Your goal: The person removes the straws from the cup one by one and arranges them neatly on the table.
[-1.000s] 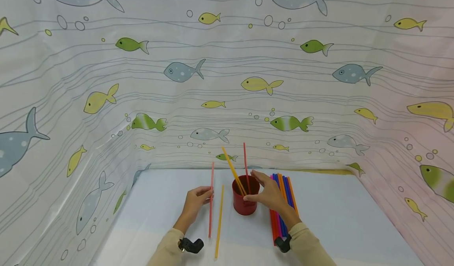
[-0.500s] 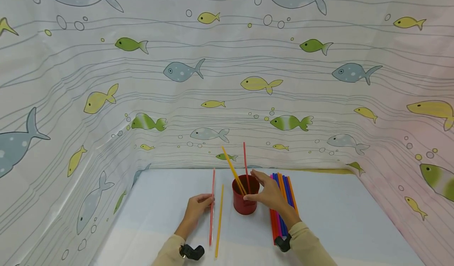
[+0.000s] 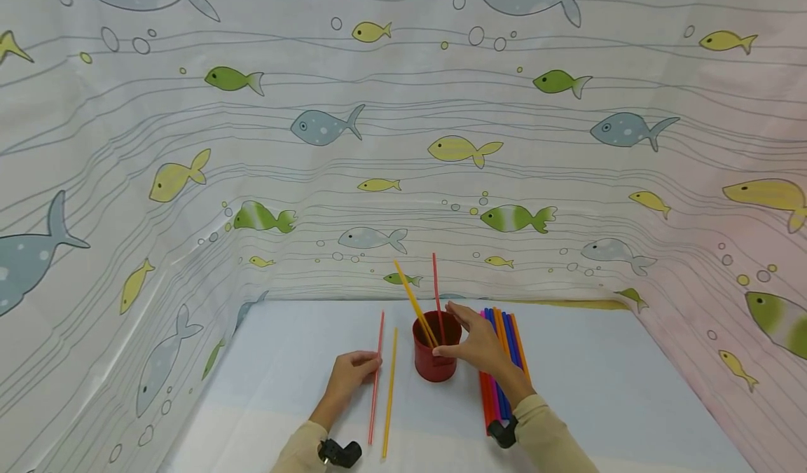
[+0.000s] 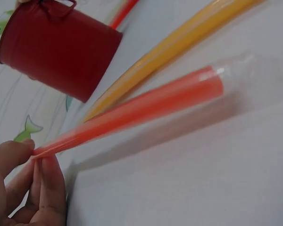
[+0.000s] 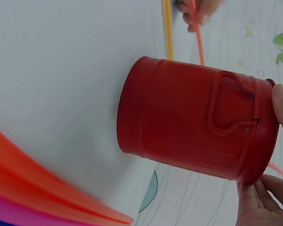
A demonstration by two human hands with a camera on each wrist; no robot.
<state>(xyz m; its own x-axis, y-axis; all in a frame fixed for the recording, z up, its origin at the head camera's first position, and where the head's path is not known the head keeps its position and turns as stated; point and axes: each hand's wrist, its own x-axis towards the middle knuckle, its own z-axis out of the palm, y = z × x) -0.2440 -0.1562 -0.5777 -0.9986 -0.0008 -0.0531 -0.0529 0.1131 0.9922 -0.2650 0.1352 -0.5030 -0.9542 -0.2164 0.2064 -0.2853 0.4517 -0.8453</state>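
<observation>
My left hand (image 3: pixel 353 373) pinches a thin red straw (image 4: pixel 151 104) between thumb and fingertips, close over the white table. Clear wrapping shows past the straw's end in the left wrist view. Beside it, a yellow straw (image 3: pixel 390 396) lies on the table, roughly parallel. A red metal cup (image 5: pixel 193 117) with a wire side handle stands upright to the right. My right hand (image 3: pixel 482 347) grips its rim, thumb on the near side and fingers on the far side. Yellow straws (image 3: pixel 412 294) and a red straw (image 3: pixel 436 284) lean inside the cup.
Right of the cup lies a row of straws (image 3: pixel 488 406) in red, magenta, blue and orange, partly under my right forearm. Fish-patterned sheeting (image 3: pixel 353 207) rises behind the table (image 3: pixel 599 389) and along both sides.
My left hand has moved slightly down the head view, toward the body, carrying the red straw with it. The right hand and cup stay in place.
</observation>
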